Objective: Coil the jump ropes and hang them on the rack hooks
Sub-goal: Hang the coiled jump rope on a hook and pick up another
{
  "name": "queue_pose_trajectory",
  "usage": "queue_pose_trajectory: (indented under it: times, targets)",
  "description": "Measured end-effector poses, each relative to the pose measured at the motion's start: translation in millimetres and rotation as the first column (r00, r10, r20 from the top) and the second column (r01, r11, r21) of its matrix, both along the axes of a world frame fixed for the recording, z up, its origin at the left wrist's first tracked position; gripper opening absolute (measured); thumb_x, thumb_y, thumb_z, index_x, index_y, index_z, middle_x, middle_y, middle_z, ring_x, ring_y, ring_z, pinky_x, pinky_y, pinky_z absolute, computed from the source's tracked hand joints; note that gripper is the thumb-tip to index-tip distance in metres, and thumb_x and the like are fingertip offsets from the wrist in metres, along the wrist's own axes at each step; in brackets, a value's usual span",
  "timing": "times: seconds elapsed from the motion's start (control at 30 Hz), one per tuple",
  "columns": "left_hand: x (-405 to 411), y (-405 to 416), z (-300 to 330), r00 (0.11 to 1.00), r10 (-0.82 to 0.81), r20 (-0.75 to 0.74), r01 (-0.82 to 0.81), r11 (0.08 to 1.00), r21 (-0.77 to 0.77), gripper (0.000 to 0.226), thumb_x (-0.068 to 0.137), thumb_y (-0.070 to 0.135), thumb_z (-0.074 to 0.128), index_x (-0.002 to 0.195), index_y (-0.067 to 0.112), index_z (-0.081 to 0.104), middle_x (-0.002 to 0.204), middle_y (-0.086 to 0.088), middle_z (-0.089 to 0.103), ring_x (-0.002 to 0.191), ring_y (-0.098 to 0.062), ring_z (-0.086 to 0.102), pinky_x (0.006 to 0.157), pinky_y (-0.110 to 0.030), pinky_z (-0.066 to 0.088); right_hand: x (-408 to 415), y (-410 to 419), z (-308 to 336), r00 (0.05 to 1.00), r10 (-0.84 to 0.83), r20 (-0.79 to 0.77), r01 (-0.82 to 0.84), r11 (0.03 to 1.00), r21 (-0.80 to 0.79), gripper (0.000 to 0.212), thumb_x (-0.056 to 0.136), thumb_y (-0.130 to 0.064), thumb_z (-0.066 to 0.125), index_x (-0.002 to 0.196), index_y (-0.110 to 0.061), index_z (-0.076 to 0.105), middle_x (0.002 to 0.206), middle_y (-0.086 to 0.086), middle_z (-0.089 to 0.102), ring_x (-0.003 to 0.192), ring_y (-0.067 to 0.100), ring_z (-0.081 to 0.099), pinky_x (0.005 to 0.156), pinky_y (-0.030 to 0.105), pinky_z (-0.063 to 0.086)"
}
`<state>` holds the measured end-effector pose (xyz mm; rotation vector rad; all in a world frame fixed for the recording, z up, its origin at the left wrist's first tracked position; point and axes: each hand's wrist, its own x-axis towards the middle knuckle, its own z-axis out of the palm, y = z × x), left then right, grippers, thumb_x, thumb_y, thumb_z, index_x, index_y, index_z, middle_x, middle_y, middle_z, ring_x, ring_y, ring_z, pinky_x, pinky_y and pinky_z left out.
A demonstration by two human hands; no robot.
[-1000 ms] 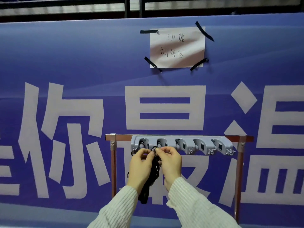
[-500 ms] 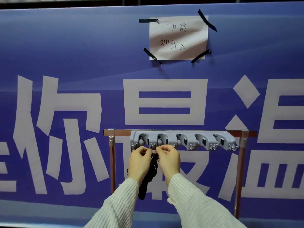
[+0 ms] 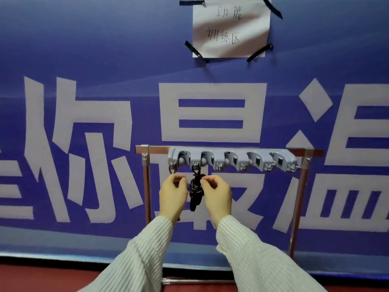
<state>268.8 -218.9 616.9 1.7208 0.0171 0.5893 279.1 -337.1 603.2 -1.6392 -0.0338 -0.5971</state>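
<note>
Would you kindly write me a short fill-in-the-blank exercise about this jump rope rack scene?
1. The coiled jump rope is coloured ____.
2. It hangs between the left hand and the ____ hand.
3. The grey hook rack is mounted on a ____ frame.
4. The paper sign is fixed to the banner with black ____.

Missing words: black; right; metal; tape

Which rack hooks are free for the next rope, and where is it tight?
Hooks right of the coiled rope are bare, out to the right end of the grey rack. Tight: around the rope, left hand and right hand flanking it.
</note>
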Motion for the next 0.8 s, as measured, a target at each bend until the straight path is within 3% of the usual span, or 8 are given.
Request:
queue_pose_trajectory:
  times: [0.13,0.33,0.43,0.5,0.6,0.73,0.8]
  targets:
    - [-24.4,14.8,-16.9,0.995,-0.078,-0.066,0.075,0.996,-0.051,0.015,0.099,0.023,0.057,0.091,0.019,0.069,0.079,-0.001,0.072,0.068,-0.016,0.065,0.066,-0.039,0.054,-26.7,5.7,-15.0,0.995,0.064,-0.079,-0.067,0.997,-0.033,0.008,0.095,-0.021,0.067,0.095,-0.025,0.075,0.089,-0.012,0.073,0.089,0.006,0.067,0.079,0.026,0.056]
    - [-76.1,46.8,-42.8,0.987,-0.104,-0.12,0.098,0.994,-0.056,0.017,0.096,0.019,0.057,0.088,0.011,0.071,0.079,0.0,0.073,0.067,-0.012,0.067,0.067,-0.032,0.053,-68.6,34.3,-40.7,0.967,0.189,-0.171,-0.213,0.968,-0.133,0.01,0.094,-0.022,0.068,0.1,-0.019,0.076,0.09,-0.006,0.074,0.086,0.012,0.067,0.082,0.033,0.057]
    - [-107.1,65.1,-59.7,0.985,-0.081,-0.15,0.071,0.995,-0.072,0.018,0.096,0.013,0.056,0.083,0.007,0.068,0.073,-0.001,0.069,0.062,-0.012,0.066,0.063,-0.028,0.051,-93.6,56.0,-53.5,0.945,0.255,-0.207,-0.287,0.946,-0.147,0.007,0.092,-0.021,0.071,0.088,-0.026,0.075,0.085,-0.008,0.073,0.084,0.012,0.066,0.085,0.035,0.055]
    - [-124.9,78.4,-72.7,0.982,-0.065,-0.177,0.053,0.996,-0.069,0.019,0.095,0.011,0.055,0.079,0.01,0.066,0.068,-0.001,0.067,0.063,-0.016,0.065,0.064,-0.029,0.05,-106.5,69.7,-66.7,0.926,0.295,-0.238,-0.334,0.931,-0.146,0.015,0.09,-0.02,0.072,0.079,-0.029,0.072,0.078,-0.009,0.071,0.077,0.01,0.063,0.08,0.036,0.054]
    - [-149.1,100.8,-90.6,0.976,-0.031,-0.216,0.018,0.998,-0.06,0.019,0.092,0.011,0.055,0.076,0.014,0.065,0.068,-0.002,0.067,0.069,-0.02,0.068,0.065,-0.03,0.052,-128.8,87.6,-83.7,0.891,0.352,-0.288,-0.4,0.908,-0.128,0.012,0.091,-0.014,0.07,0.084,-0.023,0.073,0.081,-0.002,0.072,0.076,0.011,0.063,0.072,0.031,0.052]
    - [-181.2,130.9,-121.0,0.967,-0.006,-0.255,-0.02,0.995,-0.098,0.015,0.095,0.011,0.054,0.086,0.007,0.065,0.079,-0.005,0.069,0.068,-0.013,0.068,0.064,-0.028,0.054,-158.2,111.8,-117.8,0.844,0.41,-0.347,-0.476,0.87,-0.13,0.01,0.09,-0.015,0.071,0.083,-0.022,0.073,0.082,0.005,0.074,0.075,0.013,0.065,0.067,0.03,0.053]
    - [-194.8,144.3,-143.5,0.958,0.008,-0.286,-0.047,0.99,-0.133,0.015,0.096,0.012,0.054,0.09,0.005,0.066,0.083,-0.006,0.069,0.07,-0.014,0.069,0.062,-0.024,0.054,-171.0,125.1,-143.6,0.815,0.435,-0.382,-0.518,0.843,-0.146,0.009,0.088,-0.017,0.073,0.083,-0.023,0.074,0.082,0.002,0.074,0.078,0.015,0.066,0.072,0.033,0.054]
